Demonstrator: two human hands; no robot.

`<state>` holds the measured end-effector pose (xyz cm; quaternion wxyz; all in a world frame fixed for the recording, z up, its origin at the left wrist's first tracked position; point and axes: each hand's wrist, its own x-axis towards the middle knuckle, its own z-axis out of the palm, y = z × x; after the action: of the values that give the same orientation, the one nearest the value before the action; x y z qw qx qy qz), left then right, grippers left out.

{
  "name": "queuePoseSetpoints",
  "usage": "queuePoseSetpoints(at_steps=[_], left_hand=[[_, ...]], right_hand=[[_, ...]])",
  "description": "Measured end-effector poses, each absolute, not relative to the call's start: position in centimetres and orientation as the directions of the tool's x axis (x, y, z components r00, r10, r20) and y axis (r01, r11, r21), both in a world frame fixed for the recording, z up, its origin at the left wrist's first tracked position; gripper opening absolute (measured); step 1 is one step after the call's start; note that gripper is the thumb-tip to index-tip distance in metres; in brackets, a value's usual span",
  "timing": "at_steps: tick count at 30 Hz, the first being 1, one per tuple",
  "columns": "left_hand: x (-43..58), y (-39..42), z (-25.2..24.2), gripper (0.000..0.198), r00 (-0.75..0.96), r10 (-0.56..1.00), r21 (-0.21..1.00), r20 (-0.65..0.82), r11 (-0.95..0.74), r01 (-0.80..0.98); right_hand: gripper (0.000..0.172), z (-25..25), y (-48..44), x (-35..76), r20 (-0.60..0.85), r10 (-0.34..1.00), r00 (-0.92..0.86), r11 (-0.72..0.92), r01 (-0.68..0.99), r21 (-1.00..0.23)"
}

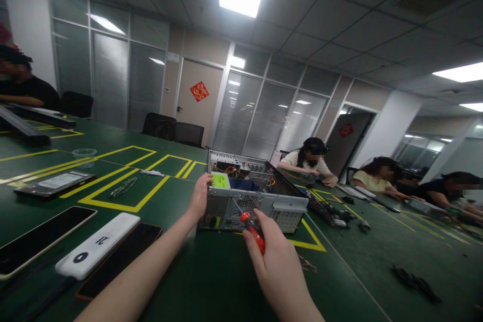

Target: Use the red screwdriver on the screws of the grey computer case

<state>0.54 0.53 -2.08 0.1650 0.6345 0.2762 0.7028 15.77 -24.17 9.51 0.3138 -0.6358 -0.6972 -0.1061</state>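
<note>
An open computer case (281, 206) lies on the green table in front of me, its inside with wires and boards facing up. My right hand (277, 256) is wrapped round the red-and-black handle of a screwdriver (257, 237). The shaft points up and left at the near panel of the case; whether the tip touches a screw is too small to tell. At the case's near left corner, my left hand (200, 195) grips the edge beside a box with a bright green label (220, 180). Its fingertips are partly hidden.
Left of my arm lie a hard drive (56, 182), a phone (41, 239), a white power bank (98, 245), a second phone (123, 256) and a clear plastic cup (84, 157). Black cables (415, 283) lie to the right. Several people sit around the table.
</note>
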Motion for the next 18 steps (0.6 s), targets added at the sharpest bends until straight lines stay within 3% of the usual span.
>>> queuePoseSetpoints(at_steps=[7, 14, 18], left_hand=[[0.53, 0.42, -2.1, 0.05, -0.145, 0.589, 0.605, 0.795, -0.786, 0.127], [0.55, 0.43, -2.08, 0.049, -0.147, 0.589, 0.606, 0.794, -0.787, 0.116], [0.56, 0.4, -2.06, 0.049, -0.143, 0.597, 0.612, 0.79, -0.782, 0.119]], right_hand=[[0.044, 9.88, -24.32, 15.67, 0.58, 0.813, -0.046, 0.201, 0.958, -0.206], [0.038, 9.9, -24.26, 15.84, 0.542, 0.84, -0.012, 0.2, 0.936, -0.29], [0.041, 10.09, -24.46, 15.9, 0.578, 0.815, -0.053, 0.245, 0.934, -0.26]])
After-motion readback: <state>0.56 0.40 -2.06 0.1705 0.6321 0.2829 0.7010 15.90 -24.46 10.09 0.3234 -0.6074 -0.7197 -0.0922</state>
